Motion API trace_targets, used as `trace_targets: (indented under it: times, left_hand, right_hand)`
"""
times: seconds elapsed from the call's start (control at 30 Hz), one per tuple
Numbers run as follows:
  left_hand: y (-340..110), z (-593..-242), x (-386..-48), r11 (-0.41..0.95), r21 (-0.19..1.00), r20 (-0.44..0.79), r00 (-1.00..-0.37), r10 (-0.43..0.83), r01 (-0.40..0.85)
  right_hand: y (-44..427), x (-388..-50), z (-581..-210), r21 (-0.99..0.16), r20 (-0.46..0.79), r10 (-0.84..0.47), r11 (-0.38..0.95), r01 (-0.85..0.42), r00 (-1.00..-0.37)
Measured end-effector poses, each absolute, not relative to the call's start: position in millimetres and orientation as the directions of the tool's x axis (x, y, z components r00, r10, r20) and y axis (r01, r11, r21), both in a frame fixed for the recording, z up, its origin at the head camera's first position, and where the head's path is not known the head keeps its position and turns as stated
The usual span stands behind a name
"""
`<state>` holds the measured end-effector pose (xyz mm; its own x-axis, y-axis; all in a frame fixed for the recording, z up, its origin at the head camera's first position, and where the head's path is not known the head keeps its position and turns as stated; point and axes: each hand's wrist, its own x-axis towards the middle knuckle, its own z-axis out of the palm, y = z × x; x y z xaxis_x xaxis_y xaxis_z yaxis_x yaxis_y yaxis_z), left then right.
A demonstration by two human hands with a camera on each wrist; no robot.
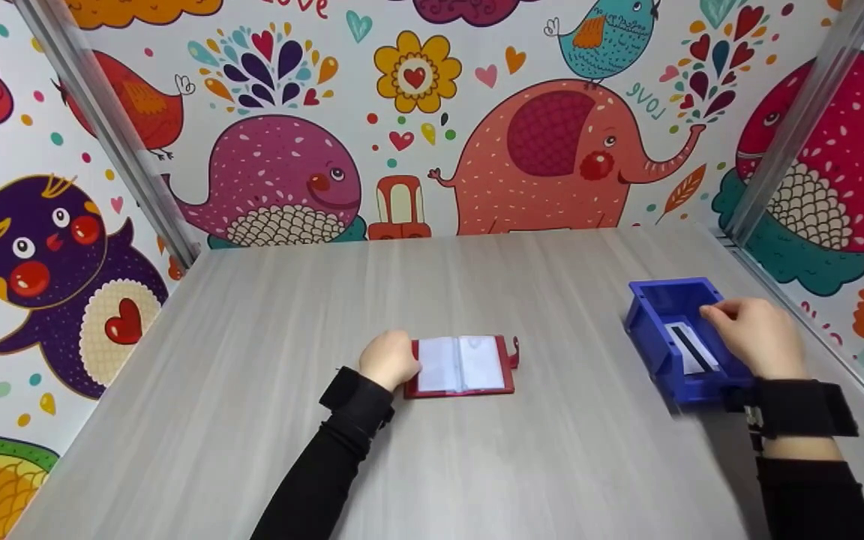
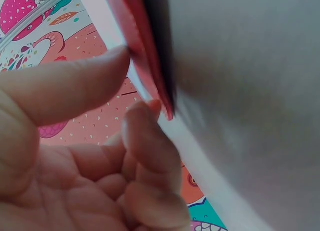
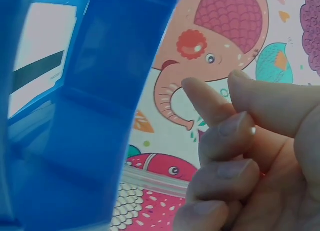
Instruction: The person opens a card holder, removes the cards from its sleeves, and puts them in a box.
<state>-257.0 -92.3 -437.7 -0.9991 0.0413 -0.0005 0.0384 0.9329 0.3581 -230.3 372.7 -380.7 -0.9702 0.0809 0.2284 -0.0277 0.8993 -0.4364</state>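
Note:
A small red card holder (image 1: 508,366) lies open on the table, pale clear sleeves showing and a snap tab sticking out at its right side. My left hand (image 1: 389,360) pinches its left edge between thumb and curled index finger; in the left wrist view the red cover (image 2: 145,51) meets the thumb tip. Over the right side of a blue bin (image 1: 646,330) hovers my right hand (image 1: 766,337), its fingers loosely curled. Nothing shows between thumb and fingertips in the right wrist view. White cards (image 1: 691,349), the top one with a black stripe, lie inside the bin.
The light wood-grain table (image 1: 289,315) is bounded by cartoon-printed walls (image 1: 417,150) at the back and both sides. Metal posts (image 1: 102,135) stand at the corners. On the right, the bin sits close to the side wall.

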Motion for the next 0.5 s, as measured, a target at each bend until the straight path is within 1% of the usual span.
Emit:
trace_targets:
  times: [0.07,0.23,0.33,0.5]
  left_hand:
    - [-92.3,-437.7,-257.0,0.934,0.354,0.005,-0.999,0.043,0.042]
    - [-91.9,-438.5,-257.3,0.935,0.353,0.006,-0.999,0.041,0.04]
    - [-91.7,-438.9,-257.5,0.934,0.355,0.003,-0.999,0.037,0.035]
    - [-91.8,-439.1,-257.2,0.935,0.353,0.003,-0.999,0.035,0.034]
  right_hand:
    - [367.8,-229.7,-379.4,-0.429,0.255,0.07,0.902,-0.048,-0.964]
    - [351.1,-228.1,-373.7,-0.453,0.262,0.047,0.888,-0.08,-0.964]
    - [337.2,-228.2,-369.3,-0.464,0.287,0.017,0.877,-0.124,-0.958]
    - [311.2,-229.9,-363.3,-0.452,0.32,-0.041,0.871,-0.19,-0.947]
